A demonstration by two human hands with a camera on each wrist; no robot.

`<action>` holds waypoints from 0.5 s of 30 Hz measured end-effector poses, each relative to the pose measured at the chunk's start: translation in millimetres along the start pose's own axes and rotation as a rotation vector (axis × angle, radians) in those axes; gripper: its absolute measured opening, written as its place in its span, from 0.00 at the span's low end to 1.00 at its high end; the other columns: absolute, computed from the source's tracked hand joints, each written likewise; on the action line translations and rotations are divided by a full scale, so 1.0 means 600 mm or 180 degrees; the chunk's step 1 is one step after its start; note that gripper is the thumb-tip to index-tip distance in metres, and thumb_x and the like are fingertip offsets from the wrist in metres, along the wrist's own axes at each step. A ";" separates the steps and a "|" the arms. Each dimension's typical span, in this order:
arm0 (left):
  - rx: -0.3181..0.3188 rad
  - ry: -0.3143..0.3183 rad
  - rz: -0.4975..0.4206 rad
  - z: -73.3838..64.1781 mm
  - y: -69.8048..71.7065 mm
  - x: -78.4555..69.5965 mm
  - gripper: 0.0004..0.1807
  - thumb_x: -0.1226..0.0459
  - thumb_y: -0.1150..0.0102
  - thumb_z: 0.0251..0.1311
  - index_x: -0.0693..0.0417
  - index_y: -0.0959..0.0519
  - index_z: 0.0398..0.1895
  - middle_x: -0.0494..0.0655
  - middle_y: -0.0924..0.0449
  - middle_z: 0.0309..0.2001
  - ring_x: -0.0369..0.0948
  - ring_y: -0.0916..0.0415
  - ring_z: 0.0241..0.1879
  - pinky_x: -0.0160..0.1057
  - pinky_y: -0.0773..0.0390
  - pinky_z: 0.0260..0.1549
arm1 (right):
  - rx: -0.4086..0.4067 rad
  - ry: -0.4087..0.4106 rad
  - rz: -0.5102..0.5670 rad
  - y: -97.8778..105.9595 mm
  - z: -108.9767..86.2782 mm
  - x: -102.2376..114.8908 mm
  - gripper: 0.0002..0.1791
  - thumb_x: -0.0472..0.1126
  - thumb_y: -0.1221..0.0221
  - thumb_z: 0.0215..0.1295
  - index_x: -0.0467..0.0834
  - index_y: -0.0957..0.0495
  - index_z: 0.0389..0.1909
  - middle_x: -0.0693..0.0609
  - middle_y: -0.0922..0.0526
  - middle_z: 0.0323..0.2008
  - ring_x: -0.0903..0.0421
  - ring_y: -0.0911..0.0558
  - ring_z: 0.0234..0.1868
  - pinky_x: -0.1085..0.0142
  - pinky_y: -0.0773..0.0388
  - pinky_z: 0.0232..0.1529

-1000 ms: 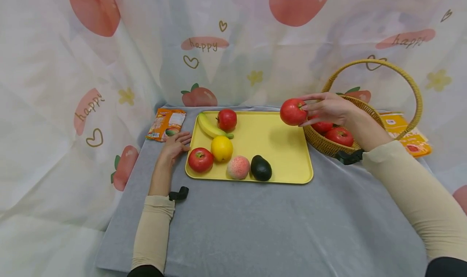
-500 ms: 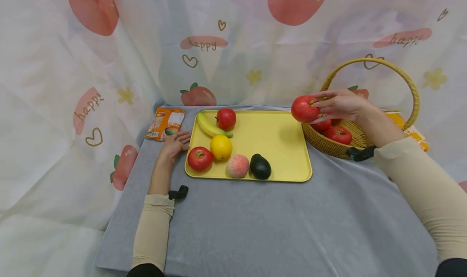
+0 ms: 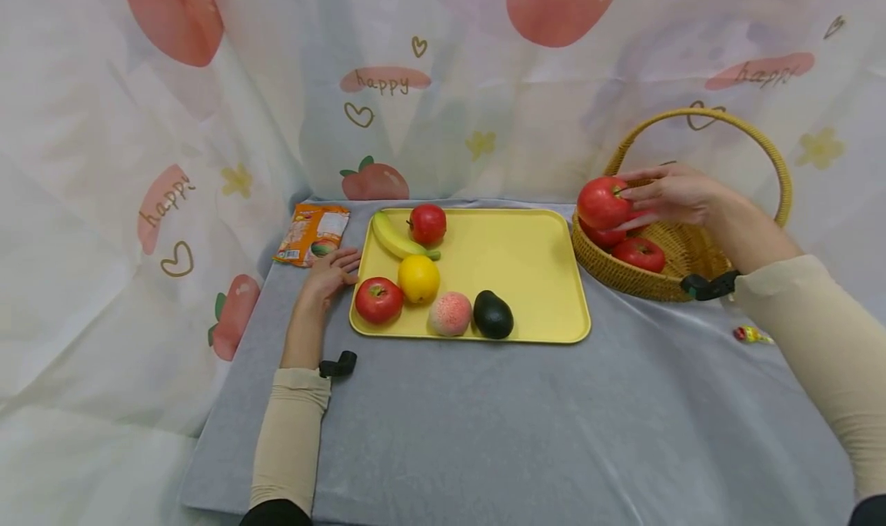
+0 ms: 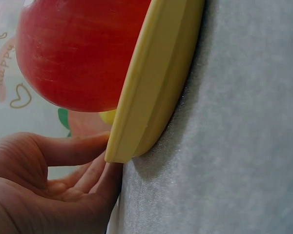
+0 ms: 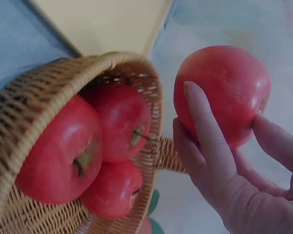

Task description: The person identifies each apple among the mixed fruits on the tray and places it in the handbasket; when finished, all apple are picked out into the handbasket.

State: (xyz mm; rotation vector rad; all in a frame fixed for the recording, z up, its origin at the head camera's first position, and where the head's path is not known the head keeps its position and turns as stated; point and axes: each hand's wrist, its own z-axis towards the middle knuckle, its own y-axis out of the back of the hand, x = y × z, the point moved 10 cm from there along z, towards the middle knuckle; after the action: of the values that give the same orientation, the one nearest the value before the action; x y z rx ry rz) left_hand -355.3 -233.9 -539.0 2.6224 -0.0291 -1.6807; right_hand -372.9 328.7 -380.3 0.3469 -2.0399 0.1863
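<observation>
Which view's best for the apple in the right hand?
Right wrist: the held apple appears largest, with the right hand plainly holding it. Head shows it smaller, overlapping the basket in the image. Left wrist doesn't show it.

In the head view, a banana (image 3: 394,238) is lying at eleven o'clock from a yellow fruit (image 3: 418,279), while a peach (image 3: 451,314) is sitting toward its five o'clock and an avocado (image 3: 493,315) at the peach's three o'clock. An orange packet (image 3: 311,234) is lying at nine o'clock from the banana, and a small red-and-yellow item (image 3: 751,334) well off at the avocado's three o'clock. Beyond, at twelve o'clock, a printed curtain (image 3: 277,88) is hanging.
</observation>
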 end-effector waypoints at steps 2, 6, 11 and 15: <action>-0.0027 0.0020 0.0001 0.000 0.003 0.001 0.39 0.82 0.46 0.66 0.54 0.36 0.79 0.52 0.29 0.74 0.44 0.31 0.73 0.43 0.27 0.67 | -0.0021 -0.0027 -0.0022 0.008 -0.001 -0.001 0.17 0.31 0.47 0.79 0.52 0.22 0.59 0.53 0.20 0.52 0.50 0.15 0.51 0.42 0.25 0.62; -0.0058 0.0052 0.0014 -0.002 0.003 0.002 0.38 0.82 0.45 0.66 0.53 0.35 0.79 0.52 0.28 0.74 0.43 0.30 0.72 0.43 0.26 0.66 | -0.0051 -0.0101 -0.0059 0.021 -0.003 -0.006 0.23 0.31 0.48 0.79 0.47 0.33 0.71 0.52 0.22 0.54 0.50 0.15 0.52 0.43 0.25 0.62; -0.0075 0.0056 0.0024 -0.002 0.004 0.002 0.38 0.82 0.44 0.66 0.53 0.35 0.79 0.51 0.28 0.74 0.43 0.30 0.72 0.43 0.27 0.67 | -0.0048 -0.0075 -0.0186 0.033 -0.008 -0.008 0.27 0.31 0.49 0.80 0.42 0.39 0.75 0.49 0.29 0.60 0.51 0.15 0.53 0.42 0.26 0.62; -0.0067 0.0039 0.0033 -0.003 0.004 0.001 0.38 0.82 0.44 0.66 0.53 0.35 0.79 0.52 0.28 0.74 0.44 0.30 0.73 0.43 0.27 0.66 | -0.0060 -0.0043 -0.0169 0.048 -0.015 -0.012 0.23 0.31 0.49 0.80 0.44 0.35 0.72 0.53 0.24 0.56 0.51 0.15 0.52 0.41 0.25 0.61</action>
State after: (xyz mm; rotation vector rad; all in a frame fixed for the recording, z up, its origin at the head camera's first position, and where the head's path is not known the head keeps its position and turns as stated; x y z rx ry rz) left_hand -353.2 -236.0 -538.5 2.6126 -0.0246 -1.6523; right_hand -371.5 359.3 -382.0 0.3911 -2.0422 0.1323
